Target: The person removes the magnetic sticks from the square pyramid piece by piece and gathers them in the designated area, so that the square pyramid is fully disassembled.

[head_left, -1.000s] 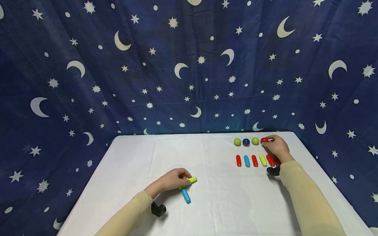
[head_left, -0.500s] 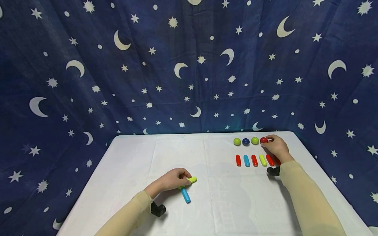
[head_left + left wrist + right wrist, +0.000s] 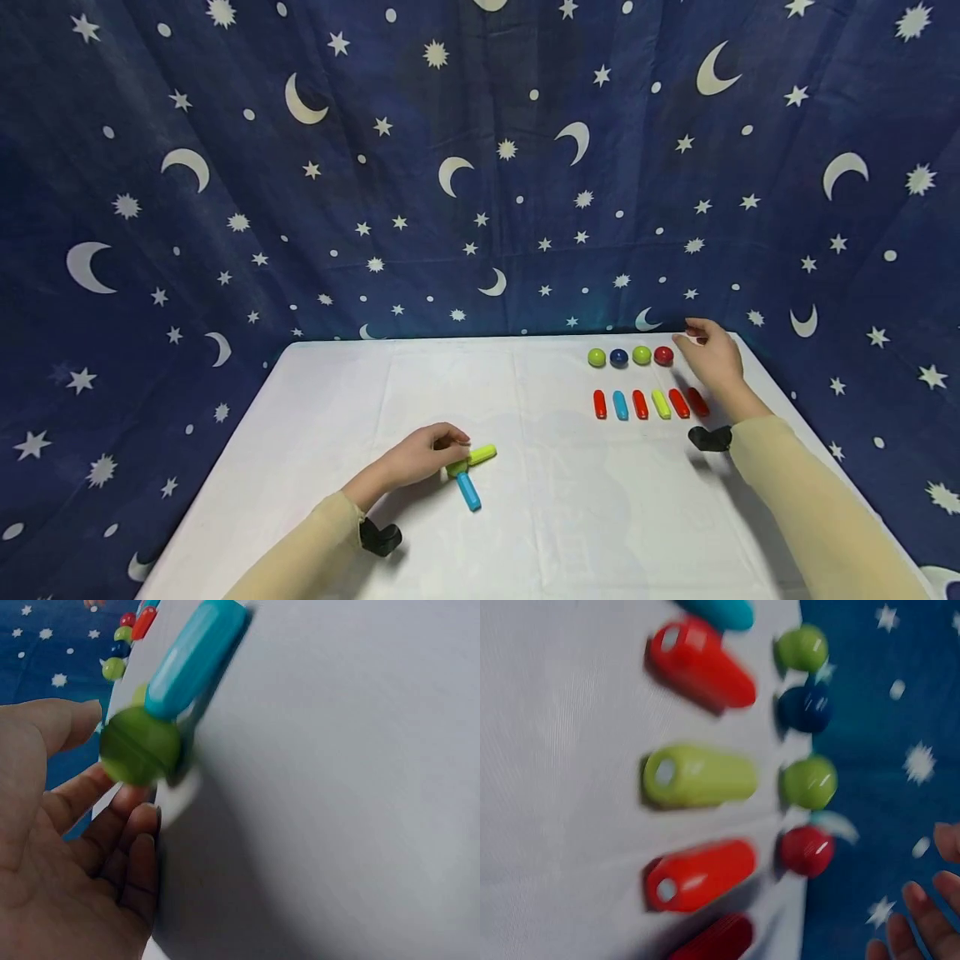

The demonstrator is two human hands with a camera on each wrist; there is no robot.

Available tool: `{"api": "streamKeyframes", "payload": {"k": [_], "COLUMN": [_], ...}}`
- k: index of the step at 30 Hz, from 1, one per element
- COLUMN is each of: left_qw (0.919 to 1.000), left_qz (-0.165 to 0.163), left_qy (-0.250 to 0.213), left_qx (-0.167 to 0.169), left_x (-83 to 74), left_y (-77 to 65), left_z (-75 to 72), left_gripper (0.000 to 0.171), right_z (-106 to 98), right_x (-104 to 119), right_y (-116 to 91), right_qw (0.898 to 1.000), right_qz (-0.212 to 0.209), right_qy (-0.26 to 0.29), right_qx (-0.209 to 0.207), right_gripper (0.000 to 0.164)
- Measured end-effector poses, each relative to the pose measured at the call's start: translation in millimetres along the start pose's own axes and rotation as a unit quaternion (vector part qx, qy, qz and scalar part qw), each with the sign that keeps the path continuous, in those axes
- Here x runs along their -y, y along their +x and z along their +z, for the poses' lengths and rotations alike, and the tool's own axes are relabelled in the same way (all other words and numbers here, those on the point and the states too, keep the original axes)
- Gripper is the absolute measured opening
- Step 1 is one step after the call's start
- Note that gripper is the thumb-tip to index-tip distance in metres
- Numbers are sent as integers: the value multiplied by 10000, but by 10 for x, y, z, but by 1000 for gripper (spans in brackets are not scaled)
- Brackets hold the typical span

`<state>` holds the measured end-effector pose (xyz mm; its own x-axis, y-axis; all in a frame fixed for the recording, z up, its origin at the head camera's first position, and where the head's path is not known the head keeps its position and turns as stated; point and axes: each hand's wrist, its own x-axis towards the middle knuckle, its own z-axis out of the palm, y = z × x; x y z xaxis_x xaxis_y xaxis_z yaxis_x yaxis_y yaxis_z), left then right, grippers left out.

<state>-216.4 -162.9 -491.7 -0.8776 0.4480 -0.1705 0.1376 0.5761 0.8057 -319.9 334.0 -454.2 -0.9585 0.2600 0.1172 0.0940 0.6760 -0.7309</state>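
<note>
My left hand (image 3: 420, 457) is beside a green ball (image 3: 456, 469), joined to a yellow-green rod (image 3: 482, 454) and a blue rod (image 3: 469, 492). In the left wrist view, the thumb and fingers stand apart around the near side of the ball (image 3: 139, 746), while the blue rod (image 3: 196, 660) slants away from it. At the back right my right hand (image 3: 716, 358) hovers with loosely bent fingers, holding nothing. Just left of its fingertips sits a red ball (image 3: 663, 356). The right wrist view has those fingers (image 3: 930, 915) apart from the red ball (image 3: 807, 850).
Left of the red ball, a green ball (image 3: 641, 355), a dark blue ball (image 3: 618, 358) and another green ball (image 3: 596, 357) form a row. Several rods, including a yellow-green rod (image 3: 661, 404), line up in front. A starry curtain (image 3: 480, 167) hangs behind the white table (image 3: 337, 400).
My right hand has left the red ball, rising and moving right. My left hand has drawn back slightly leftward from the yellow-green rod, so more of the green ball shows.
</note>
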Motion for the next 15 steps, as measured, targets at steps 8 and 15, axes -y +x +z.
{"api": "streamKeyframes", "payload": {"k": [8, 15], "left_qw": [9996, 9989], "left_qz": [-106, 268], "left_qy": [-123, 282], "left_qx": [-211, -264], "left_x": [60, 2], "left_y": [-203, -88], "left_z": [-51, 74], "left_gripper": [46, 38], "right_z": [208, 924], "right_x": [533, 919], "right_y": [-346, -843], "right_qw": [9877, 9403], "right_qz": [-1436, -2628], "right_qy": [371, 239], "right_qx": [503, 2150], "right_gripper": [47, 34]}}
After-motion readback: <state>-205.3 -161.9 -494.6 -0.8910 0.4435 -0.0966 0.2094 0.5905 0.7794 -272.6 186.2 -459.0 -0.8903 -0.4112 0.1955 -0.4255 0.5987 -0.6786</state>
